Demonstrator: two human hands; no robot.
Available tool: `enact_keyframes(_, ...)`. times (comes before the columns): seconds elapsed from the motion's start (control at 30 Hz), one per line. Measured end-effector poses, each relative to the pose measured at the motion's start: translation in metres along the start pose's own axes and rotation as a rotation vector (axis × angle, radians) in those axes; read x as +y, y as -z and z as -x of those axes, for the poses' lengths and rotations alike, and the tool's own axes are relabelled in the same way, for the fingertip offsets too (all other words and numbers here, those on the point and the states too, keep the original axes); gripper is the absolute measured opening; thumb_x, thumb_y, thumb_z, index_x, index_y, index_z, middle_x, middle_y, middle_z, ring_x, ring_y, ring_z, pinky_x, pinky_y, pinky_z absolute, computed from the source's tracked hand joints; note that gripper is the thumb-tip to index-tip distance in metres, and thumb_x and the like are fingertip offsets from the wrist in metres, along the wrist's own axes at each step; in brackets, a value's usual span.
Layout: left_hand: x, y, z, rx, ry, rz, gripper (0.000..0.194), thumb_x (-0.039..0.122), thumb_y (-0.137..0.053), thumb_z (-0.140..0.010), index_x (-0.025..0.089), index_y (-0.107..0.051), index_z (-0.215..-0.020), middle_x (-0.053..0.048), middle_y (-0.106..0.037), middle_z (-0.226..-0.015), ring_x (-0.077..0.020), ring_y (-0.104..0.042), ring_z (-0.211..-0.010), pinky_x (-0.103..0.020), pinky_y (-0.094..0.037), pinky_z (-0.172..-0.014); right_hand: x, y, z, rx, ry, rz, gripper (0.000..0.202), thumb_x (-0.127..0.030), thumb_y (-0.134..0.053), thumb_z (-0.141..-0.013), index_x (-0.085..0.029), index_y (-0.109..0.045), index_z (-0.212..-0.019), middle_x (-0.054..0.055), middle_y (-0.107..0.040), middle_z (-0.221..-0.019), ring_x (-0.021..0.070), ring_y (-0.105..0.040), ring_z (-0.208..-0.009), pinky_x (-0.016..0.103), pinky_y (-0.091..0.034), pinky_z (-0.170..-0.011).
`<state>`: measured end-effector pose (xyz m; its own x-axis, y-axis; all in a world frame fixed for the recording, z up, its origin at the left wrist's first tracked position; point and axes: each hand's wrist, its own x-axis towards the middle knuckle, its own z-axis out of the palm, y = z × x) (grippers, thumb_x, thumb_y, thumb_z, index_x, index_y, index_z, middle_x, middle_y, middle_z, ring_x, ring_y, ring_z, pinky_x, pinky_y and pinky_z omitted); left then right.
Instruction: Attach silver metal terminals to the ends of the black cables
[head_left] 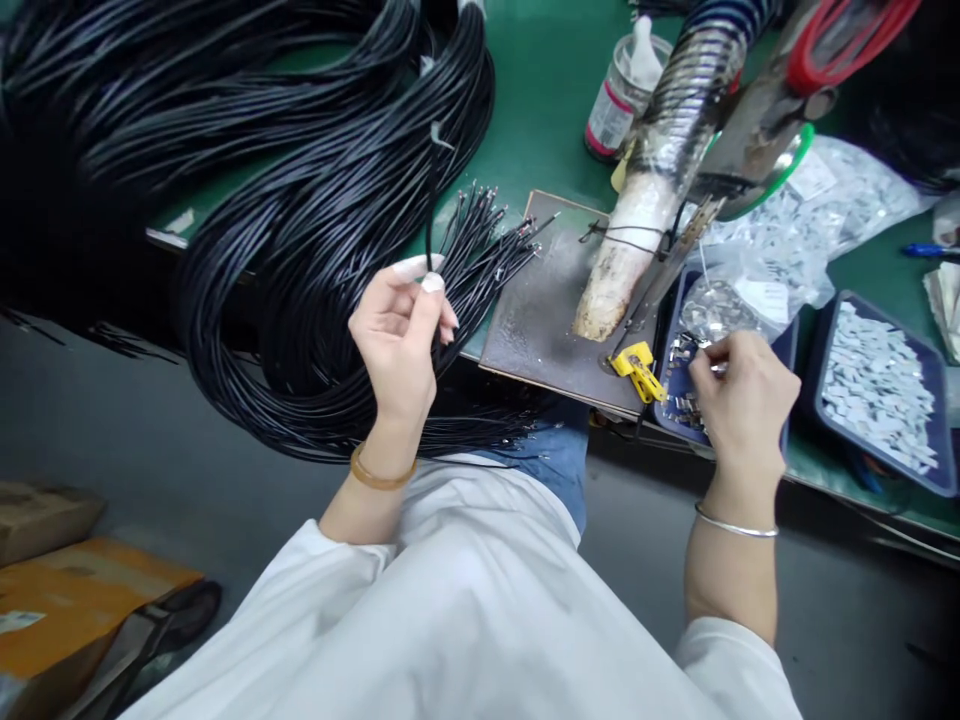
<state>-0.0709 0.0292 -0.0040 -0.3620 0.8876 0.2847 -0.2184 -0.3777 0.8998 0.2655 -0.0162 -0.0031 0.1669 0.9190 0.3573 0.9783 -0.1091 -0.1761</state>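
My left hand [405,325] is closed in a pinch, thumb and forefinger on a thin black cable [431,200] that rises above the fingertips. Beside it a large bundle of looped black cables [300,250] lies on the bench, with bare cable ends [517,240] fanned toward a brown board [536,300]. Over at the right, my right hand [746,400] reaches into a blue tray [787,345] of small metal connector parts [682,350]. Its thumb and forefinger are pressed together; what lies between them is too small and hidden to make out.
A ducted hose [637,220] with a whitish end hangs over the board, near a yellow clip [637,370]. Behind stands a jar [619,100]. Farther right are a plastic bag of pale parts [840,200] and a second blue tray [946,400] of white pieces.
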Motion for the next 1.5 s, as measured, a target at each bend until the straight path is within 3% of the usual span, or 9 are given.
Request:
enact_keyframes(0.17, 0.032, -0.020, 0.024, -0.609, 0.255, 0.013, 0.015, 0.031, -0.081, -0.078, 0.019, -0.078, -0.088, -0.004, -0.075, -0.080, -0.0085, -0.061, -0.053, -0.021, -0.048, -0.046, -0.027, 0.017, 0.019, 0.219, -0.072, -0.304, 0.015, -0.020, -0.065, -0.080, -0.026, -0.054, -0.071, 0.005, -0.068, -0.086, 0.0182, -0.065, -0.079, 0.030, -0.047, -0.058)
enact_keyframes(0.27, 0.025, -0.041, 0.041, -0.810, 0.381, 0.098, 0.007, 0.020, -0.078, -0.077, 0.015, -0.077, -0.083, -0.005, -0.075, -0.078, -0.0095, -0.065, -0.060, -0.020, -0.053, -0.055, -0.056, 0.030, 0.035, 0.267, -0.181, -0.545, 0.012, -0.024, -0.071, -0.081, -0.022, -0.060, -0.076, 0.000, -0.069, -0.079, 0.0159, -0.067, -0.069, 0.030, -0.052, -0.060)
enact_keyframes(0.43, -0.003, -0.060, 0.062, -0.701, 0.518, 0.187, 0.006, 0.015, -0.076, -0.075, 0.012, -0.071, -0.076, 0.001, -0.067, -0.062, -0.0061, -0.059, -0.054, -0.016, -0.050, -0.054, -0.091, 0.027, 0.059, 0.139, -0.160, -0.963, 0.016, -0.023, -0.071, -0.084, -0.021, -0.056, -0.078, 0.001, -0.073, -0.087, 0.0164, -0.075, -0.075, 0.030, -0.062, -0.068)
enact_keyframes(0.67, -0.008, -0.060, 0.068, -0.632, 0.592, 0.150, 0.020, 0.024, -0.083, -0.071, 0.012, -0.069, -0.079, 0.003, -0.062, -0.060, -0.0061, -0.055, -0.052, -0.017, -0.047, -0.053, -0.110, 0.007, 0.063, 0.280, -0.067, -0.851, 0.005, -0.020, -0.071, -0.085, -0.022, -0.067, -0.083, 0.001, -0.071, -0.089, 0.0157, -0.072, -0.084, 0.032, -0.063, -0.071)
enact_keyframes(0.9, -0.004, -0.058, 0.066, -0.754, 0.583, 0.174, 0.023, 0.031, -0.080, -0.077, 0.012, -0.068, -0.072, 0.001, -0.062, -0.058, -0.0073, -0.056, -0.054, -0.019, -0.047, -0.057, -0.102, 0.005, 0.059, 0.047, -0.071, -1.134, 0.011, -0.015, -0.070, -0.085, -0.024, -0.074, -0.089, 0.001, -0.072, -0.096, 0.0125, -0.071, -0.089, 0.026, -0.062, -0.072)
enact_keyframes(1.03, -0.005, -0.057, 0.067, -0.783, 0.560, 0.142, 0.025, 0.032, -0.078, -0.080, 0.012, -0.066, -0.072, 0.001, -0.062, -0.057, -0.0077, -0.056, -0.054, -0.019, -0.047, -0.057, -0.101, 0.006, 0.062, 0.064, -0.070, -1.094, 0.012, -0.015, -0.070, -0.085, -0.025, -0.075, -0.090, 0.001, -0.072, -0.095, 0.0126, -0.071, -0.088, 0.026, -0.062, -0.071)
enact_keyframes(1.2, -0.003, -0.056, 0.070, -0.810, 0.377, -0.010, 0.020, 0.027, -0.066, -0.089, 0.012, -0.066, -0.076, 0.001, -0.061, -0.058, -0.0080, -0.055, -0.053, -0.019, -0.046, -0.055, -0.103, 0.010, 0.065, 0.086, -0.026, -1.011, 0.015, -0.012, -0.068, -0.086, -0.025, -0.074, -0.092, 0.001, -0.072, -0.096, 0.0124, -0.071, -0.088, 0.025, -0.061, -0.069)
enact_keyframes(1.4, -0.013, -0.050, 0.073, -0.798, -0.441, -0.501, 0.019, 0.019, -0.054, -0.097, 0.012, -0.070, -0.089, -0.006, -0.070, -0.076, -0.0129, -0.062, -0.066, -0.024, -0.046, -0.065, -0.099, 0.012, 0.065, 0.124, 0.039, -0.764, 0.015, -0.010, -0.069, -0.085, -0.022, -0.072, -0.092, 0.002, -0.072, -0.099, 0.0140, -0.071, -0.092, 0.029, -0.063, -0.078)
enact_keyframes(1.5, -0.016, -0.050, 0.079, -0.739, -0.577, -0.574, 0.018, 0.019, -0.055, -0.098, 0.013, -0.068, -0.088, -0.005, -0.067, -0.071, -0.0140, -0.060, -0.065, -0.026, -0.045, -0.066, -0.104, 0.008, 0.067, 0.102, -0.035, -0.899, 0.009, -0.013, -0.067, -0.086, -0.021, -0.070, -0.087, 0.003, -0.070, -0.098, 0.0152, -0.073, -0.091, 0.030, -0.064, -0.077)
